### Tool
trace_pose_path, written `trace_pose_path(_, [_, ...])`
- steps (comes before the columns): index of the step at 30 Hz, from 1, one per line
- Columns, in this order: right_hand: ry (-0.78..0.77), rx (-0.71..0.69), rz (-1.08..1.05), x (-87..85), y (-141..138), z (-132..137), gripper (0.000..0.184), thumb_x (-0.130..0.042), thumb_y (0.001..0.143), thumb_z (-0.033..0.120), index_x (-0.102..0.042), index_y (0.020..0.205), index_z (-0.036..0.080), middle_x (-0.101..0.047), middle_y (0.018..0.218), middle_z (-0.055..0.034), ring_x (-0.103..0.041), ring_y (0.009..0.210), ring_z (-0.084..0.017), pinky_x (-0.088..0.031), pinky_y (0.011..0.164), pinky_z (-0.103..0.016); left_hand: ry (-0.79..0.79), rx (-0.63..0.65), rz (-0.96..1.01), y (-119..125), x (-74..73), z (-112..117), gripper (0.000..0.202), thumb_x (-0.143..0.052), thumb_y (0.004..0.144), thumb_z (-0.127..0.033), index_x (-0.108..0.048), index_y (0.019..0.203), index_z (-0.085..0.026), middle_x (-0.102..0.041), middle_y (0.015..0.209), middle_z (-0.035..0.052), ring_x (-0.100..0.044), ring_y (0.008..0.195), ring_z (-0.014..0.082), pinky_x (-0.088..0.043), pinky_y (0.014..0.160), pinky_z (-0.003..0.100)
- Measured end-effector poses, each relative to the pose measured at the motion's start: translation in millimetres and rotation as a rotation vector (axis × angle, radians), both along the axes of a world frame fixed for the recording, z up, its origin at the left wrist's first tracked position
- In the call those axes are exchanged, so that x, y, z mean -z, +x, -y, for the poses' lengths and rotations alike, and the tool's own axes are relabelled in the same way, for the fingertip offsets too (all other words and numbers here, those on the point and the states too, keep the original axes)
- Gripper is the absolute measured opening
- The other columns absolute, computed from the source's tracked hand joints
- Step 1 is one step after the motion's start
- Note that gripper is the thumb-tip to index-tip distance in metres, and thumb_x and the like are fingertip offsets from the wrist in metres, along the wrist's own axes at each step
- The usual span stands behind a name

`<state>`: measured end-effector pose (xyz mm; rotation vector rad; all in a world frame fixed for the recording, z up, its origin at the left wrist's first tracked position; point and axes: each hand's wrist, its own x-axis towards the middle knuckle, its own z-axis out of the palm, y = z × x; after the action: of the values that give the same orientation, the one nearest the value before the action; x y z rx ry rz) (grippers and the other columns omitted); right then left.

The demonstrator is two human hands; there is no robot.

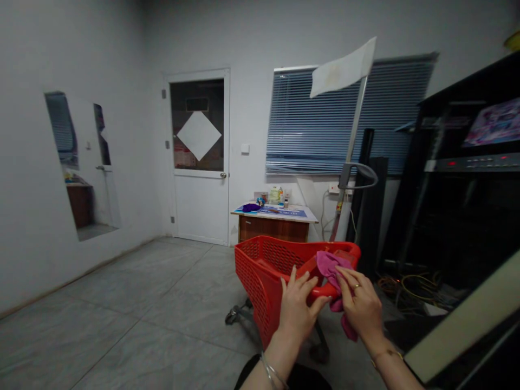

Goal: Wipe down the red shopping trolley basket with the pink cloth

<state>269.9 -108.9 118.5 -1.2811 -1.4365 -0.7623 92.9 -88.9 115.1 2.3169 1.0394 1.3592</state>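
The right grip [361, 303] clasps a magenta cloth [328, 264] at the shopping cart [252, 277]; the left grip [299, 304] touches its rim [325, 292], hold unclear.

Pairs a magenta cloth [327, 264] with a bright red, perforated cart [266, 292]; shows dark purple fabric [251, 207], a table [278, 234] blue and white on top and reddish brown below, blue horizontally slatted blinds [300, 130] and grey floor [162, 314].

I'm getting dim, cool-grey light here, the screen [493, 123] glowing at far right while the rack [459, 211] around it sinks into near-black. Wide-angle stretch slants the mirror [83, 173] at left, and fine detail looks soft.
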Motion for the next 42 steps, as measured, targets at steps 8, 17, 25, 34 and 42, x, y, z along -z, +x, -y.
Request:
trace_pose_path(8, [-0.047, -0.052, 0.102, -5.7, -18.5, 21.4, 0.031, -0.048, 0.093, 0.032, -0.062, 0.120, 0.025, -0.067, 0.108, -0.0066, -0.061, 0.099, -0.020, -0.049, 0.091, -0.039, 0.001, 0.124, 0.073, -45.4, -0.5, -5.7, 0.034, -0.067, 0.086, -0.041, -0.068, 0.118, -0.027, -0.062, 0.131, 0.0087, -0.034, 0.139, 0.0339, -0.023, 0.113, 0.066])
trace_pose_path(17, [-0.123, -0.088, 0.003, -26.4, -24.2, 47.8, 0.030, -0.047, 0.093, 0.040, -0.066, 0.111, 0.026, -0.067, 0.108, -0.0048, -0.063, 0.098, -0.018, -0.050, 0.089, -0.034, -0.048, 0.239, 0.057, -109.7, -13.9, -32.0, 0.029, -0.059, 0.090, -0.040, -0.071, 0.111, -0.023, -0.060, 0.134, 0.0099, -0.035, 0.140, 0.0293, -0.032, 0.113, 0.054])
trace_pose_path(25, [-0.311, -0.110, -0.026, -86.2, -8.6, 49.6, 0.035, -0.042, 0.093, 0.048, -0.069, 0.105, 0.029, -0.069, 0.105, -0.0017, -0.065, 0.092, -0.017, -0.050, 0.080, -0.029, 0.135, -0.055, -0.189, -84.4, -49.4, -19.9, 0.038, -0.042, 0.099, -0.042, -0.057, 0.131, -0.029, -0.052, 0.143, 0.0027, -0.028, 0.143, 0.0264, -0.019, 0.117, 0.059])
trace_pose_path(34, [-0.352, 0.032, 0.173, -49.2, -31.2, 1.0, 0.038, -0.043, 0.093, 0.052, -0.067, 0.111, 0.029, -0.065, 0.113, -0.0051, -0.063, 0.099, -0.020, -0.050, 0.087, -0.036, 0.191, -0.262, -0.187, -51.1, -41.0, -4.6, 0.039, -0.045, 0.097, -0.044, -0.062, 0.127, -0.027, -0.052, 0.142, 0.0072, -0.030, 0.141, 0.0349, -0.007, 0.116, 0.066])
trace_pose_path(42, [-0.234, 0.041, 0.203, -45.2, -79.7, 20.7, 0.032, -0.047, 0.094, 0.040, -0.064, 0.117, 0.027, -0.067, 0.107, -0.0066, -0.063, 0.087, -0.017, -0.049, 0.078, -0.031, 0.193, -0.306, -0.147, -48.1, -36.8, 4.3, 0.036, -0.042, 0.098, -0.031, -0.063, 0.126, -0.023, -0.054, 0.140, 0.0078, -0.029, 0.142, 0.0342, -0.008, 0.116, 0.067])
